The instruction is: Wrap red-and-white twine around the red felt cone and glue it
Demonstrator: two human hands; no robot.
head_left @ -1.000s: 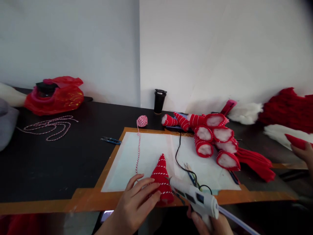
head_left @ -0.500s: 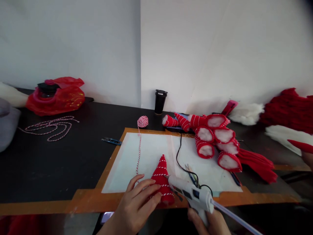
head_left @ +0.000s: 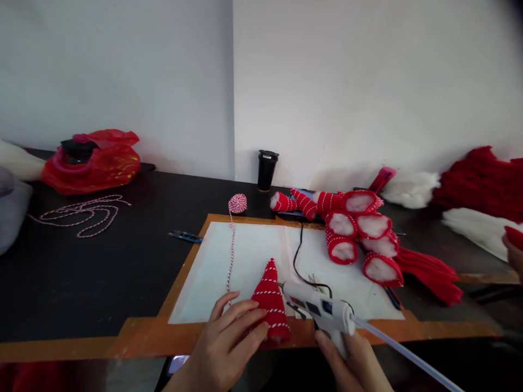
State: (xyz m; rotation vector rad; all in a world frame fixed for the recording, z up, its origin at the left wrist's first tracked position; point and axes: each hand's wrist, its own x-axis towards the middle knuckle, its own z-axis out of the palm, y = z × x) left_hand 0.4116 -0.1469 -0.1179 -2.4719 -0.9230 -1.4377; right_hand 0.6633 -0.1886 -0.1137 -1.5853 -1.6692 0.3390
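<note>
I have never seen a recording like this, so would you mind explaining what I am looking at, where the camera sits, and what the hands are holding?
There is no machine here: a person works with two bare hands, and the single camera sits on their head, looking forward and down. The left hand steadies a red cone wound with red-and-white string. The right hand grips a white glue gun, its nozzle at the cone's side and a clear glue stick jutting out behind.

They work on a pale mat on a black table. A ball of string feeds toward the cone. Finished cones, stuffed with white filling, are piled to the right. Farther back stand a black cup and a red bag. At the far right edge, another person's hand shows.
</note>
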